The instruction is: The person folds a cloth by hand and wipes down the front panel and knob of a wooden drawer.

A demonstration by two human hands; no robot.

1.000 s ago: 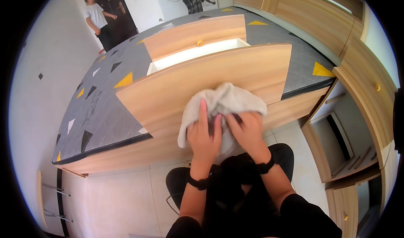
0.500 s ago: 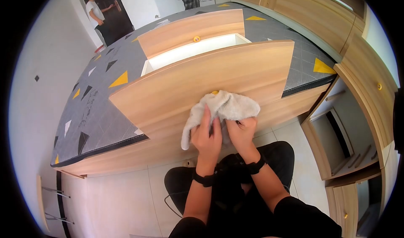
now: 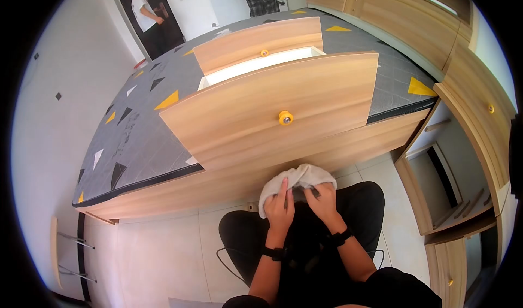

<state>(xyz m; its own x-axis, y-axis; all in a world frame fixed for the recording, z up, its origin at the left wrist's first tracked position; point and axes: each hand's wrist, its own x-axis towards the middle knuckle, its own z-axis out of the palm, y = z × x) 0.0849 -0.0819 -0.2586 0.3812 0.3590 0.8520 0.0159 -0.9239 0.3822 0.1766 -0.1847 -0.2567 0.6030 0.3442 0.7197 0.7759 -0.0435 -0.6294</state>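
A cream-coloured cloth (image 3: 298,176) is bunched between my hands, low in front of the bed base and above my lap. My left hand (image 3: 279,207) grips its left part, index finger stretched along the fabric. On the right side, my right hand (image 3: 322,200) is closed on the cloth, its fingertips partly tucked into the folds. Just above the cloth stands a wooden drawer (image 3: 245,125) resting on the mattress, its front panel facing me. A round yellow knob (image 3: 286,118) sits near the middle of that panel.
Behind the drawer front, another wooden panel (image 3: 229,43) with a yellow knob stands on the grey patterned mattress (image 3: 144,139). At right is a wooden cabinet (image 3: 436,182) with open compartments. Two people (image 3: 144,16) (image 3: 261,0) stand at the back. Pale tiles (image 3: 152,253) cover the floor.
Both hands have drawn the cloth down and away from the drawer front, uncovering the yellow knob. The view has shifted slightly, and the person near the door has turned.
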